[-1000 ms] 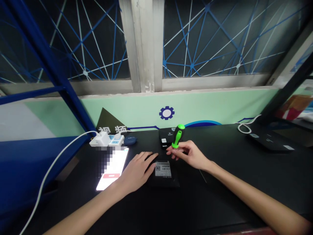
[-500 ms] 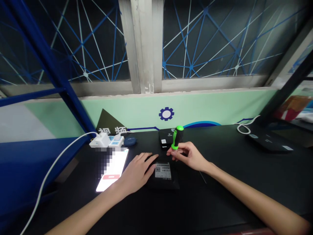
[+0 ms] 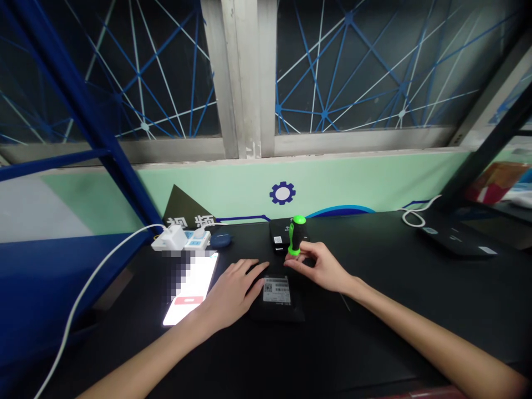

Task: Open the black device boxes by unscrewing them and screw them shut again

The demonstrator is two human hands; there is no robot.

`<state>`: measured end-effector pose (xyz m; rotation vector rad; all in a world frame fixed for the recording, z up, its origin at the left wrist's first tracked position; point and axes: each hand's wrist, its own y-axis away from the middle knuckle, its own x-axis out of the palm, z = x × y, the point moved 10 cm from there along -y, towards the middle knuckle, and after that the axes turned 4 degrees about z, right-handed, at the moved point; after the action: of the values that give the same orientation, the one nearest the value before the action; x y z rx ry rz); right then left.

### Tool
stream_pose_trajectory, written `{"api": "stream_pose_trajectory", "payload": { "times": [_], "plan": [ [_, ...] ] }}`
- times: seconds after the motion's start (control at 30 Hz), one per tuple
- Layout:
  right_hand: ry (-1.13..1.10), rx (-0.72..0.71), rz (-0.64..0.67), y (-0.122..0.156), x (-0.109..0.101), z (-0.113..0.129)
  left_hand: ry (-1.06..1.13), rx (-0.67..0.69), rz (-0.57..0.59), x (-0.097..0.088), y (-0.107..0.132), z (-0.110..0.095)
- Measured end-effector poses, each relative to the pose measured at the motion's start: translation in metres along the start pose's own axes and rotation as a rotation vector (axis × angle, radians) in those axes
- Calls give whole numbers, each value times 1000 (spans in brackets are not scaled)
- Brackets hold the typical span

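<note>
A screwdriver with a green and black handle stands nearly upright in my right hand. My fingers pinch it just under the green collar; its tip is hidden from view. Below it lies a flat black device bearing a white label with a printed code. My left hand rests at the left side of this device, fingers stretched out and spread, the thumb touching it by the label. A thin metal rod lies on the table near my right wrist.
Behind the screwdriver sits another black box. On the left are a lit phone, a power strip with a white plug and cable, and a dark blue case. Another black device lies at the right.
The screwdriver handle has shifted slightly left and stands straighter, and the fingers of my right hand have moved with it. My left hand stays put.
</note>
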<state>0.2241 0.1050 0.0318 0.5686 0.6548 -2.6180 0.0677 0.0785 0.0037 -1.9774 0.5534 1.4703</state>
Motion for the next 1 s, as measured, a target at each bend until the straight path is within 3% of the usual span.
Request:
{"api": "stream_pose_trajectory", "payload": {
  "times": [0.13, 0.23, 0.8, 1.0],
  "plan": [
    [-48, -62, 99, 1, 4, 15, -8, -6, 10, 2, 0, 1],
    [-12, -70, 105, 2, 3, 15, -16, -10, 23, 2, -1, 1],
    [64, -64, -114, 2, -5, 3, 4, -18, -3, 2, 0, 3],
    [7, -77, -263, 7, -18, 4, 52, -8, 3, -1, 0, -2]
  ]
}}
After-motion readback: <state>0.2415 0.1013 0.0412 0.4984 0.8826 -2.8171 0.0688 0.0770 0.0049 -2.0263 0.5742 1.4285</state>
